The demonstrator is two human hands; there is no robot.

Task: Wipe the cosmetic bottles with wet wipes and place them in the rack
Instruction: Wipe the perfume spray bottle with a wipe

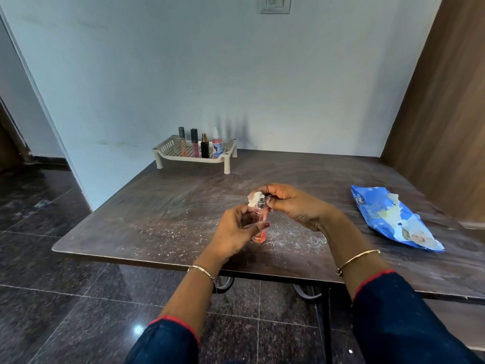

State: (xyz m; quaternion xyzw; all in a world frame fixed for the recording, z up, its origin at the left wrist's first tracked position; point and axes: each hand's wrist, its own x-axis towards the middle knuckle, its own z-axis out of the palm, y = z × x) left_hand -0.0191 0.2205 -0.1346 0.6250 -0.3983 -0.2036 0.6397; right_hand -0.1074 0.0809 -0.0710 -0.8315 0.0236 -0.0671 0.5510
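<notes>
At eleven o'clock your rack (168,149) holds four bottles; their labels are too small to read. Your left hand (236,233) grips the pink bottle (260,219) at centre above the dusty brown desk (157,206); your right hand (291,203) pinches a wipe (254,198) on its sprayer. At three o'clock lies the blue wipes pack (393,219), print illegible. Dark tiled floor (52,298), pale wall (236,74).

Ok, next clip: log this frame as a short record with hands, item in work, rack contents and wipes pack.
left hand: grips the pink spray bottle by its body
right hand: rubs a white wet wipe on the bottle's nozzle
rack: far left of table; four bottles upright inside
wipes pack: blue, lying at right, open
</notes>
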